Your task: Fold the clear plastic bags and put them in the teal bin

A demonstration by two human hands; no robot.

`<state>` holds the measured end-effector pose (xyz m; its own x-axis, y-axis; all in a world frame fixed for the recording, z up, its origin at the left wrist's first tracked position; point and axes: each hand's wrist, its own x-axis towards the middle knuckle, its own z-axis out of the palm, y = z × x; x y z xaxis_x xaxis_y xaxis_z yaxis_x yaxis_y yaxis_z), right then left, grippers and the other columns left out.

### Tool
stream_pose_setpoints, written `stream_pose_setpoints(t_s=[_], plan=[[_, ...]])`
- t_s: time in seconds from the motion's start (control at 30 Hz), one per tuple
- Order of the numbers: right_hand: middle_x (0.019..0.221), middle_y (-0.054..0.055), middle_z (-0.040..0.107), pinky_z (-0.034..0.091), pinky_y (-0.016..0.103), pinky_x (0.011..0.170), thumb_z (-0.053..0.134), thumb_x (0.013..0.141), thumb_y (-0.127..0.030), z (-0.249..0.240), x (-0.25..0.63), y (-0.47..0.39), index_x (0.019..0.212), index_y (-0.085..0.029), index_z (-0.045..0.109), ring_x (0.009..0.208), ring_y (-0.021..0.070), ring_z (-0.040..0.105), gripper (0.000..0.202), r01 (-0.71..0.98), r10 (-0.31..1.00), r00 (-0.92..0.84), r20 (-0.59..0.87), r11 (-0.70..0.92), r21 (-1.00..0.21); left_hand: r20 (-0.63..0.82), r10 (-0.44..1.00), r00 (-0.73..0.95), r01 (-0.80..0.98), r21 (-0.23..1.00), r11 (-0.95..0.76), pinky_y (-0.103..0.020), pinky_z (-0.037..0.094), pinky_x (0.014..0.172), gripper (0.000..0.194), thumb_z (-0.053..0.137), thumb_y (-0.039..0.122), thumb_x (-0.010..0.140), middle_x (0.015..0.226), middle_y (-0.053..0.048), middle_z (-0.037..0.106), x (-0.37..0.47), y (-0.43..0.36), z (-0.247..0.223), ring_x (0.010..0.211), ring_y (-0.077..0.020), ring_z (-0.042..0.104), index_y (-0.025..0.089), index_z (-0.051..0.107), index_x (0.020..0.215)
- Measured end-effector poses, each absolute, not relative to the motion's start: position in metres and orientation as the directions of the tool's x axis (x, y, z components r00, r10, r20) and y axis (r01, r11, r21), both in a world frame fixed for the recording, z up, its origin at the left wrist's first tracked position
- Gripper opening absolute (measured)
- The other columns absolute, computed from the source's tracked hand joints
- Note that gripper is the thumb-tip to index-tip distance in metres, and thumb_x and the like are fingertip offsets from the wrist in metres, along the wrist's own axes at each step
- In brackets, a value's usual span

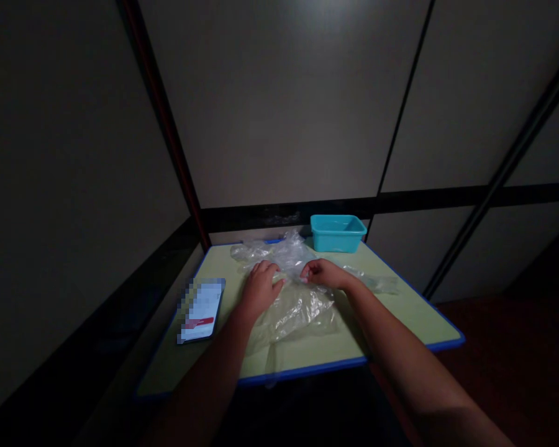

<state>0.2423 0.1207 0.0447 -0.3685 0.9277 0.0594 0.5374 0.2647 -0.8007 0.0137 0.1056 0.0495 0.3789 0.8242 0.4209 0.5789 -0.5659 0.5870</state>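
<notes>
A crumpled clear plastic bag point(302, 310) spreads over the middle of the table, and a thin strip of it hangs past the front edge. My left hand point(262, 287) lies on its left part, palm down, with the fingers stretched out and the thumb apart. Opposite, my right hand point(323, 273) has its fingertips pinched together on the plastic near the bag's centre. Some of the film lies under both hands and is hidden there. Behind the right hand, more film reaches toward the table's right side.
The pale green table point(400, 323) has a blue rim and stands against a panelled wall point(284, 112). A turquoise plastic basket point(338, 239) sits at the back right. On the left lies a phone point(205, 310) with a lit screen, partly pixelated.
</notes>
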Motion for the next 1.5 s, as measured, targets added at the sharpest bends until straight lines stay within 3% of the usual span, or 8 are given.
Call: stream_pose_setpoints(t_s=[0.1, 0.23, 0.37, 0.63, 0.87, 1.1, 1.33, 1.5], plan=[[0.075, 0.003, 0.065, 0.043, 0.023, 0.06, 0.057, 0.075, -0.031, 0.046, 0.238, 0.122, 0.082, -0.012, 0.063, 0.065, 0.0123, 0.055, 0.022, 0.596, 0.939, -0.313, 0.141, 0.31, -0.741, 0.541, 0.644, 0.541, 0.503, 0.405, -0.763, -0.038, 0.038, 0.099, 0.024, 0.058, 0.027, 0.082, 0.114, -0.009, 0.059, 0.019, 0.096, 0.053, 0.112, -0.0237, 0.05, 0.02, 0.061, 0.105], [0.077, 0.004, 0.067, 0.043, 0.024, 0.066, 0.056, 0.074, -0.018, 0.045, 0.24, 0.121, 0.083, -0.014, 0.065, 0.07, 0.0144, 0.057, 0.013, 0.725, 0.955, -0.239, 0.177, 0.296, -0.621, 0.261, 0.608, 0.75, 0.492, 0.394, -0.776, -0.037, 0.024, 0.112, 0.056, 0.057, 0.042, 0.084, 0.145, -0.009, 0.041, 0.022, 0.088, 0.046, 0.134, -0.0235, 0.035, 0.023, 0.045, 0.135], [0.081, 0.006, 0.067, 0.043, 0.028, 0.072, 0.062, 0.07, -0.012, 0.046, 0.242, 0.116, 0.084, -0.017, 0.068, 0.075, 0.019, 0.059, 0.016, 0.844, 0.971, -0.169, 0.171, 0.232, -0.484, -0.106, 0.66, 0.744, 0.649, 0.352, -0.674, -0.048, 0.013, 0.113, 0.085, 0.054, 0.061, 0.079, 0.155, -0.009, 0.014, 0.018, 0.088, 0.037, 0.142, -0.0274, 0.013, 0.024, 0.021, 0.148], [0.115, 0.014, 0.058, 0.041, 0.033, 0.093, 0.051, 0.088, -0.028, 0.068, 0.23, 0.084, 0.114, -0.014, 0.06, 0.106, 0.0219, 0.055, 0.031, 0.86, 0.862, -0.198, 0.466, 0.381, -0.34, -0.215, 0.659, 0.721, 0.692, 0.275, -0.667, -0.055, 0.005, 0.111, 0.117, 0.058, 0.076, 0.062, 0.155, -0.012, -0.005, 0.018, 0.09, 0.033, 0.143, -0.0294, -0.002, 0.02, 0.003, 0.15], [0.154, 0.014, 0.019, 0.003, 0.061, 0.11, 0.04, 0.091, -0.049, 0.049, 0.218, 0.018, 0.148, -0.019, 0.023, 0.142, 0.0295, 0.014, 0.066, 0.921, 0.904, -0.253, 0.344, 0.334, -0.199, -0.115, 0.753, 0.648, 0.753, 0.248, -0.61, -0.06, 0.0, 0.109, 0.109, 0.052, 0.075, 0.069, 0.155, -0.011, -0.007, 0.012, 0.1, 0.037, 0.143, -0.029, -0.007, 0.022, 0.001, 0.15], [0.152, 0.016, 0.016, 0.006, 0.058, 0.111, 0.024, 0.09, -0.064, 0.023, 0.214, -0.013, 0.148, -0.012, 0.02, 0.142, 0.0286, 0.013, 0.078, 0.94, 0.97, -0.237, 0.046, 0.241, -0.242, -0.18, 0.749, 0.637, 0.766, 0.257, -0.589, -0.06, 0.002, 0.109, 0.099, 0.047, 0.075, 0.072, 0.156, -0.011, 0.003, 0.013, 0.098, 0.036, 0.143, -0.0314, 0.003, 0.024, 0.011, 0.149], [0.153, 0.012, 0.011, 0.001, 0.056, 0.112, 0.024, 0.089, -0.066, 0.025, 0.215, -0.019, 0.149, -0.013, 0.014, 0.143, 0.0257, 0.01, 0.081, 0.95, 0.983, -0.178, 0.05, 0.185, -0.253, -0.186, 0.786, 0.59, 0.805, 0.219, -0.552, -0.062, 0.001, 0.107, 0.099, 0.046, 0.072, 0.074, 0.155, -0.014, 0.0, 0.011, 0.097, 0.035, 0.143, -0.0311, 0.0, 0.02, 0.011, 0.149], [0.153, 0.012, 0.013, 0.003, 0.06, 0.111, 0.027, 0.093, -0.049, 0.027, 0.224, -0.013, 0.149, -0.014, 0.016, 0.142, 0.0267, 0.013, 0.067, 0.967, 0.999, -0.033, 0.033, 0.04, -0.25, -0.218, 0.783, 0.582, 0.812, 0.209, -0.546, -0.063, 0.001, 0.107, 0.107, 0.049, 0.075, 0.068, 0.155, -0.013, 0.0, 0.01, 0.096, 0.038, 0.143, -0.0312, -0.003, 0.02, 0.009, 0.15]])
